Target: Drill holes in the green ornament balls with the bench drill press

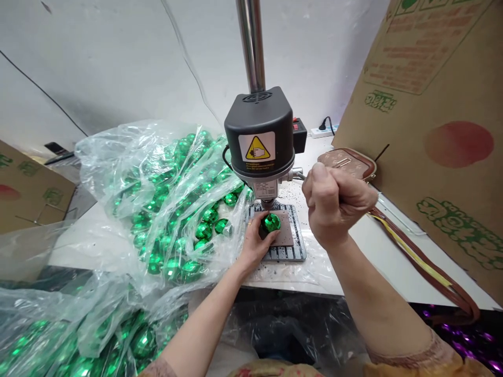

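My left hand (257,238) holds a shiny green faceted ball (271,223) between thumb and fingers. The ball rests on a brownish square pad (285,236) on the slotted metal base (299,246) of a small drill press (259,131), right under its chuck (268,203). Closed in a fist, my right hand (334,201) is at the lever (298,175) on the press's right side. Its fingers hide the lever's end. Whether a bit touches the ball cannot be seen. Dark shavings lie scattered around the base.
Left of the press, a clear plastic bag (106,152) spills many green balls (204,230). Another bag of green balls (143,340) lies lower left. A brown purse (348,159) with a strap and a tall cardboard box (428,141) stand right. A power strip (322,131) lies behind.
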`<action>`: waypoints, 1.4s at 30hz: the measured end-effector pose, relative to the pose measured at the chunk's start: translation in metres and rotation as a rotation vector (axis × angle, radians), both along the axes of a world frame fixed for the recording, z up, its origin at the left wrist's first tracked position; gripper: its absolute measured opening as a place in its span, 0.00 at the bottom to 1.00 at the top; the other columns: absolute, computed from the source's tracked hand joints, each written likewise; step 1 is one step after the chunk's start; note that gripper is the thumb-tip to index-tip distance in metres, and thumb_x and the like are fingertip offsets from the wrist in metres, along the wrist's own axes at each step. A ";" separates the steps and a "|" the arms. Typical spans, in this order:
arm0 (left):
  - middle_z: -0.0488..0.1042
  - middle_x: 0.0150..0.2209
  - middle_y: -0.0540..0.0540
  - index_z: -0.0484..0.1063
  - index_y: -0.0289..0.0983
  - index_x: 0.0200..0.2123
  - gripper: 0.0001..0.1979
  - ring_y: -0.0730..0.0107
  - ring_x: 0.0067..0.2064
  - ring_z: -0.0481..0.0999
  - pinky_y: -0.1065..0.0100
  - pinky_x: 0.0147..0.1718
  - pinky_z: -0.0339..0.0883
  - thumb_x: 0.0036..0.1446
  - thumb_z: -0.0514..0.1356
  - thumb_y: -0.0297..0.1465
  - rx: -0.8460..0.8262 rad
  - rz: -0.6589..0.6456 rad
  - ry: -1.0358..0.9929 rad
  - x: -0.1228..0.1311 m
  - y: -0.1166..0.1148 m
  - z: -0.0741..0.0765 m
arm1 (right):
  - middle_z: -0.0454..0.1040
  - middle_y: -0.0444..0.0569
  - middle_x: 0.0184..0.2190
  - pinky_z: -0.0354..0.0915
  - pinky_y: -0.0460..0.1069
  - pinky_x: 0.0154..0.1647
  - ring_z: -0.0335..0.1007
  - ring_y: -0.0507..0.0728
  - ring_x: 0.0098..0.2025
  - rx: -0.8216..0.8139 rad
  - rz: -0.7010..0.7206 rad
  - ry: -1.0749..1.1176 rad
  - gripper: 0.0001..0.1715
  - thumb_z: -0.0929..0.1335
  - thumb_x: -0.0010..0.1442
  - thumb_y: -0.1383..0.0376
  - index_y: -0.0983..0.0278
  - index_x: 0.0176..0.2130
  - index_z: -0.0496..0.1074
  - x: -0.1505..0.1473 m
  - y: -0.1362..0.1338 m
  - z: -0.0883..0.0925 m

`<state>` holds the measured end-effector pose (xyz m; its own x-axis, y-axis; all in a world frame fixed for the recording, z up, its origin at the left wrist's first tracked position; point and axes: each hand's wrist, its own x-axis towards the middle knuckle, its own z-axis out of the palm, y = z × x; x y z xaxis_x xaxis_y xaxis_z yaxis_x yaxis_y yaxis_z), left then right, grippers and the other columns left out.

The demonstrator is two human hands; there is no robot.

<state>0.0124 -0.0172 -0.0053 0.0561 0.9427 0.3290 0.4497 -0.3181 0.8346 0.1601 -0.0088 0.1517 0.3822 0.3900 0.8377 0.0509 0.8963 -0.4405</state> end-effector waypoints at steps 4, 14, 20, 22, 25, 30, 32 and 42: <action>0.72 0.53 0.41 0.66 0.40 0.56 0.25 0.55 0.56 0.72 0.53 0.57 0.64 0.56 0.67 0.33 -0.040 0.006 -0.036 0.000 0.000 -0.001 | 0.50 0.39 0.13 0.42 0.48 0.20 0.47 0.44 0.16 0.013 0.004 -0.019 0.29 0.66 0.64 0.68 0.65 0.16 0.51 0.001 0.001 -0.004; 0.72 0.53 0.42 0.66 0.40 0.55 0.24 0.57 0.56 0.72 0.56 0.57 0.65 0.56 0.66 0.34 -0.013 0.012 -0.044 0.000 -0.002 -0.002 | 0.50 0.38 0.14 0.45 0.47 0.20 0.46 0.43 0.17 0.107 -0.036 -0.012 0.28 0.65 0.62 0.72 0.66 0.18 0.47 -0.001 0.005 -0.018; 0.73 0.52 0.42 0.66 0.40 0.54 0.24 0.56 0.56 0.72 0.55 0.55 0.66 0.56 0.67 0.33 0.004 0.044 -0.029 0.001 -0.002 0.000 | 0.50 0.38 0.15 0.47 0.46 0.19 0.47 0.43 0.17 0.155 -0.034 -0.019 0.26 0.64 0.60 0.74 0.65 0.18 0.47 0.000 0.008 -0.023; 0.73 0.51 0.42 0.67 0.39 0.54 0.24 0.56 0.55 0.73 0.54 0.55 0.67 0.55 0.67 0.33 0.000 0.047 -0.029 0.001 -0.002 0.000 | 0.50 0.38 0.15 0.47 0.46 0.19 0.46 0.43 0.17 0.180 -0.025 -0.020 0.25 0.64 0.59 0.75 0.65 0.19 0.46 0.000 0.009 -0.025; 0.73 0.51 0.41 0.66 0.39 0.55 0.24 0.57 0.54 0.73 0.55 0.55 0.66 0.56 0.66 0.34 -0.023 0.024 -0.037 0.000 -0.001 0.000 | 0.49 0.38 0.15 0.47 0.45 0.19 0.46 0.43 0.17 0.221 -0.010 -0.020 0.25 0.64 0.57 0.76 0.65 0.19 0.45 0.000 0.010 -0.028; 0.72 0.52 0.41 0.65 0.39 0.56 0.26 0.56 0.55 0.73 0.54 0.56 0.66 0.56 0.67 0.35 -0.017 0.006 -0.044 -0.001 0.000 -0.002 | 0.49 0.38 0.15 0.47 0.45 0.19 0.46 0.43 0.17 0.257 -0.009 -0.021 0.25 0.65 0.55 0.78 0.64 0.20 0.45 0.000 0.012 -0.030; 0.72 0.52 0.41 0.65 0.40 0.56 0.26 0.56 0.55 0.73 0.53 0.56 0.66 0.56 0.67 0.34 -0.013 0.004 -0.042 -0.001 0.001 -0.003 | 0.49 0.38 0.15 0.47 0.45 0.19 0.46 0.43 0.17 0.271 -0.013 -0.022 0.25 0.65 0.55 0.78 0.64 0.20 0.44 0.000 0.013 -0.031; 0.73 0.52 0.41 0.66 0.40 0.55 0.24 0.56 0.55 0.73 0.53 0.56 0.67 0.55 0.67 0.34 0.012 0.018 -0.028 0.000 0.001 -0.002 | 0.50 0.38 0.14 0.47 0.46 0.18 0.46 0.43 0.16 0.179 -0.026 -0.053 0.27 0.65 0.60 0.73 0.64 0.17 0.47 0.002 0.005 -0.028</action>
<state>0.0123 -0.0161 -0.0078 0.0300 0.9393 0.3419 0.4321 -0.3206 0.8429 0.1625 -0.0038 0.1242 0.3438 0.2231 0.9121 0.0942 0.9583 -0.2699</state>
